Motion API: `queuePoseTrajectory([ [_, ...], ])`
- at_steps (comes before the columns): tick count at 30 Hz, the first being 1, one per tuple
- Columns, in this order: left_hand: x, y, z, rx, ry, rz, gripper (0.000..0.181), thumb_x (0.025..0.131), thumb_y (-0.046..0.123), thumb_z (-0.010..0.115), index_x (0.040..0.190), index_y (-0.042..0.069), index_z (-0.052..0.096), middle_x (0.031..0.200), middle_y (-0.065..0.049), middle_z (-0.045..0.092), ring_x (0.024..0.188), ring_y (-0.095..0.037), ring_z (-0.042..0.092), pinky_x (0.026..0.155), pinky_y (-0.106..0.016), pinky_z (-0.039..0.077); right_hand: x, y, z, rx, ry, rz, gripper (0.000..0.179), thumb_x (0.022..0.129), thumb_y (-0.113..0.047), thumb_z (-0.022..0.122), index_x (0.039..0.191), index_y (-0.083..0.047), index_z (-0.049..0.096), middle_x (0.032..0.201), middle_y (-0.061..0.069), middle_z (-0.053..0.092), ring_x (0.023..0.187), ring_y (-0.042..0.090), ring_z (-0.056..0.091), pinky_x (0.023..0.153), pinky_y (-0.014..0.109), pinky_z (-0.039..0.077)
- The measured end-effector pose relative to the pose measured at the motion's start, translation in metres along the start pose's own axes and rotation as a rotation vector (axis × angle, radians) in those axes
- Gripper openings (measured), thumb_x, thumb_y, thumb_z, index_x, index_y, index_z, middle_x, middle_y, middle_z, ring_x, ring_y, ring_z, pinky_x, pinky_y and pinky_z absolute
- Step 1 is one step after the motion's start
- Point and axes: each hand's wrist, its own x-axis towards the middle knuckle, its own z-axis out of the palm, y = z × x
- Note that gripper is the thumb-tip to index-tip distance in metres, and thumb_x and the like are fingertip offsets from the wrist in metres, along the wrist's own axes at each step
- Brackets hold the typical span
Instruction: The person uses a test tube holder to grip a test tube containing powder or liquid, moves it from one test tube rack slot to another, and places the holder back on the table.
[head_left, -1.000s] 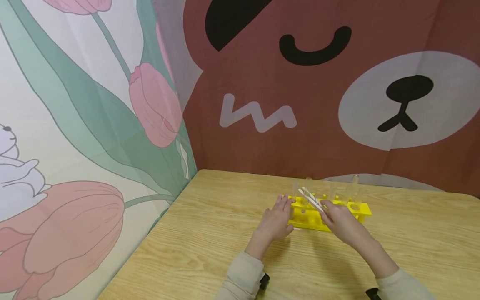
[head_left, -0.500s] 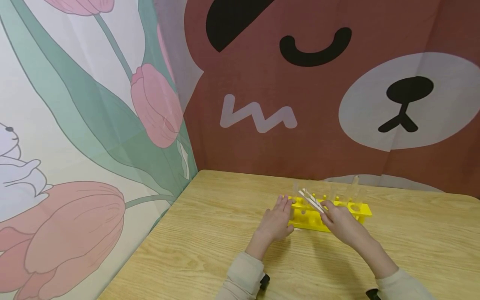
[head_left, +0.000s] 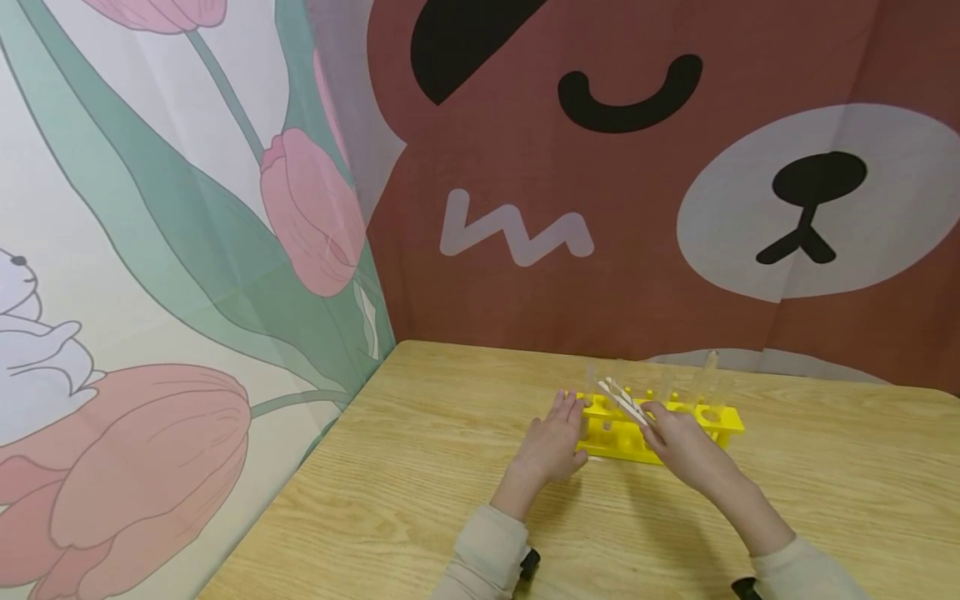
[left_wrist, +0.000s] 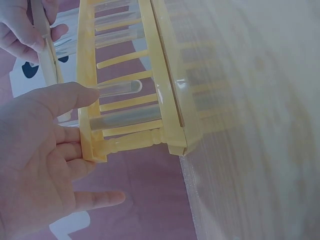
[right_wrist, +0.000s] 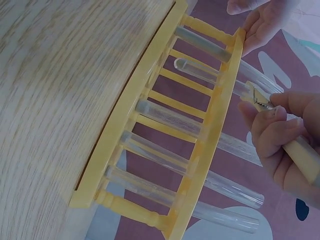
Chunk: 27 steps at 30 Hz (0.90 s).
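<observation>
A yellow test tube rack point(head_left: 726, 419) stands on the table with several clear test tubes in it. At its left end my left hand point(head_left: 551, 446) holds the upper plate, thumb in front and fingers over the plate in the left wrist view. My right hand point(head_left: 686, 446) grips a wooden test tube clamp point(head_left: 622, 402) from above the rack. In the right wrist view, the clamp's jaws are on the upper part of one test tube point(right_wrist: 197, 72). That tube passes through the upper plate, its rounded bottom above the rack's base. Other tubes, such as one near the right hand point(right_wrist: 160, 155), reach the base.
The wood-grain table point(head_left: 405, 467) extends around the rack, its far edge close behind. A bear-print cloth point(head_left: 510, 304) hangs beyond that edge, and a tulip-print cloth point(head_left: 172, 275) covers the left side.
</observation>
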Motion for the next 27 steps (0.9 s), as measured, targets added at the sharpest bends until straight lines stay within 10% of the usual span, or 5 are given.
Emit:
queuePoseTrajectory([
  [27,-0.0017,-0.0014,0.0004,0.003,0.012,0.010,0.070,0.085,0.033,0.057,0.141,0.007,0.024,0.147,-0.006,0.019,0.134,-0.017,0.010,0.092,-0.044,0.037,0.0034,0.0010,0.0037,-0.039,0.027,-0.034,0.026,0.085,-0.002,0.057,0.105,0.013,0.052,0.059,-0.002,0.046,0.044,0.009,0.037,0.038,0.021,0.034],
])
